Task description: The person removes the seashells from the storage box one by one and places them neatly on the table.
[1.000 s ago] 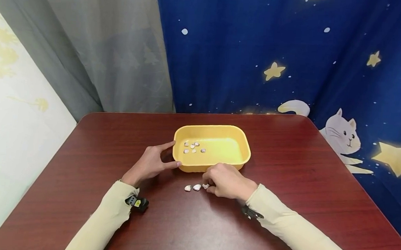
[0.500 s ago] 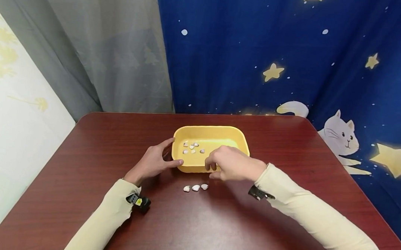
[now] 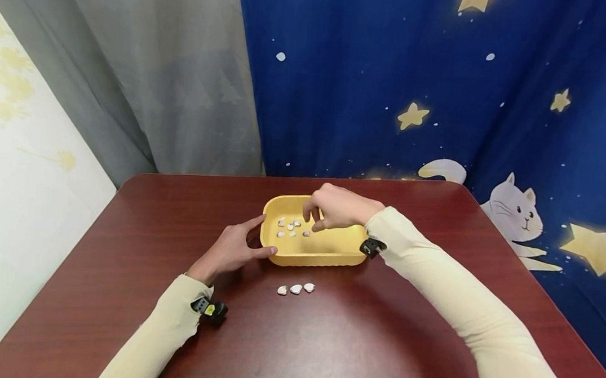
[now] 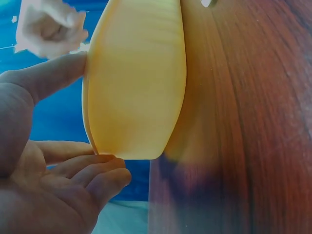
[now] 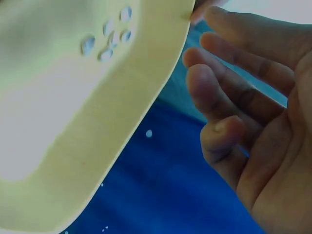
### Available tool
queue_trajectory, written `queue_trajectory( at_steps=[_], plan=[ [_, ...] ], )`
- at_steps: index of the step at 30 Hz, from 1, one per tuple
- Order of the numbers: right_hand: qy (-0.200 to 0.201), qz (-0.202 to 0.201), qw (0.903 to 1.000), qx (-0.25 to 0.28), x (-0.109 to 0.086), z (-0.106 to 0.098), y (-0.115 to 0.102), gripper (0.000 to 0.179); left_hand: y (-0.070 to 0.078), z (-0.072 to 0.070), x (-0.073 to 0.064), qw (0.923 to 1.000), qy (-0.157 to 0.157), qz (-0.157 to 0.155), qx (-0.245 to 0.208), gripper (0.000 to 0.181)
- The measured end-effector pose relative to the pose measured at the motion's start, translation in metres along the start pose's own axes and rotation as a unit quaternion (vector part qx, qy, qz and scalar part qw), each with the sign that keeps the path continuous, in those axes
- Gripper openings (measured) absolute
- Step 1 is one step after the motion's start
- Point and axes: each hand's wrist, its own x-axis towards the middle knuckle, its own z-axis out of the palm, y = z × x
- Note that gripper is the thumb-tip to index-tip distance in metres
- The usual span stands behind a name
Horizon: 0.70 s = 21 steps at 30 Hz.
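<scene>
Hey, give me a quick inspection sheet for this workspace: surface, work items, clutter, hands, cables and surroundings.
Surface: dark red-brown table, wood-grained, with a soft sheen.
Work items: yellow tray upright on the table; six small pale shell-like pieces inside it; three similar pieces in a row on the table, on the tray's near side.
Clutter: nothing seen.
Hands: left hand touches the tray's left end, thumb and fingers spread; right hand is above the tray, holding nothing visible.
Cables: nothing seen.
Surroundings: grey curtain, blue star-patterned curtain behind the table.
</scene>
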Motion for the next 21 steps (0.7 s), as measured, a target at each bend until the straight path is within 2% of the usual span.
queue_trajectory(
  at_steps=[5, 9, 12, 16, 21],
  plan=[
    [0.001, 0.009, 0.9997, 0.024, 0.027, 0.007, 0.012, 0.013, -0.003, 0.000, -0.001, 0.9998, 0.011, 0.000, 0.015, 0.094],
    [-0.006, 0.017, 0.9997, 0.016, 0.047, 0.020, 0.022, 0.013, -0.002, -0.002, -0.001, 0.9992, 0.020, 0.007, 0.035, 0.095],
    [-0.014, 0.029, 0.9994, 0.008, 0.060, 0.030, 0.027, 0.013, -0.002, -0.002, -0.003, 0.9987, 0.022, 0.000, 0.045, 0.094],
    [-0.016, 0.048, 0.9987, 0.000, 0.071, 0.044, 0.031, 0.014, -0.003, -0.001, -0.005, 0.9986, 0.021, -0.006, 0.048, 0.094],
    [-0.015, 0.063, 0.9978, -0.014, 0.080, 0.053, 0.032, 0.014, -0.002, -0.003, -0.005, 0.9984, 0.027, 0.004, 0.050, 0.093]
  ],
)
